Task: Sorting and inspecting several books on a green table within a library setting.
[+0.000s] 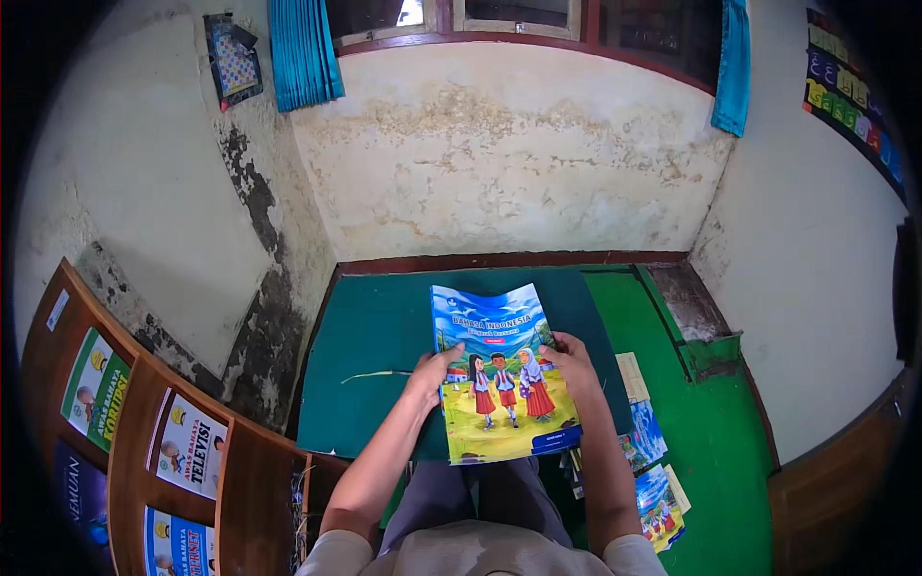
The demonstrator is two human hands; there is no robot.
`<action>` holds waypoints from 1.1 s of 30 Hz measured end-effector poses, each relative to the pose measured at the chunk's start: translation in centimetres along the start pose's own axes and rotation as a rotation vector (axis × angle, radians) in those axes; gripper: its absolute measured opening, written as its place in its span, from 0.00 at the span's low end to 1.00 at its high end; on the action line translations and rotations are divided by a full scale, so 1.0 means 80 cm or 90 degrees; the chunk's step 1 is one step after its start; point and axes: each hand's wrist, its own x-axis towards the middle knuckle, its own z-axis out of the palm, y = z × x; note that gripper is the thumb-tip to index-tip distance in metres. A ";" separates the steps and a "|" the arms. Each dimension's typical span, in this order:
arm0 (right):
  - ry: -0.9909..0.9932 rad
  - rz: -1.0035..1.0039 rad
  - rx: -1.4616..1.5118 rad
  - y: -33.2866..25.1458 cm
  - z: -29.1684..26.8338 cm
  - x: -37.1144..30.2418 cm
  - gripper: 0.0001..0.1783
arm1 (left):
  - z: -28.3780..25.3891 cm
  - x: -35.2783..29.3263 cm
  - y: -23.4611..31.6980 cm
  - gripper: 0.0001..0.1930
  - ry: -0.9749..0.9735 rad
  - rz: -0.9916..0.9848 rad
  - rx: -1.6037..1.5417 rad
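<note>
A blue and yellow-green schoolbook (499, 403) is held up before me, its cover showing three children in red and white clothes. My left hand (434, 371) grips its left edge, thumb on the cover. At the opposite edge my right hand (569, 363) is closed on the book in the same way, with its thumb on the front. The fingers behind the book are hidden. Beneath it stands a dark green table (370, 312), on which a thin pale strip (379, 373) lies to the left of my left hand.
Several similar books (661, 504) lie on the green floor (715, 432) at the right. A wooden rack (120, 422) with booklets stands at the left. Ahead is a stained wall (519, 163) below windows with blue curtains (305, 58). A wooden panel (836, 490) is at the lower right.
</note>
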 end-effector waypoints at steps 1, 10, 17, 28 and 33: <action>0.013 -0.012 -0.036 -0.001 0.000 -0.002 0.34 | 0.010 -0.011 0.002 0.23 0.010 0.036 0.004; 0.041 0.014 0.151 -0.057 0.038 -0.045 0.26 | 0.024 -0.082 0.032 0.19 -0.107 0.317 0.063; -0.026 -0.282 0.163 -0.103 0.060 -0.082 0.30 | 0.002 -0.111 0.072 0.20 -0.186 0.563 0.158; -0.041 -0.421 0.077 -0.085 0.088 -0.103 0.31 | -0.040 -0.113 0.039 0.29 -0.075 0.568 0.146; -0.034 -0.446 0.124 -0.071 0.082 -0.104 0.30 | -0.043 -0.105 0.018 0.31 0.011 0.579 0.168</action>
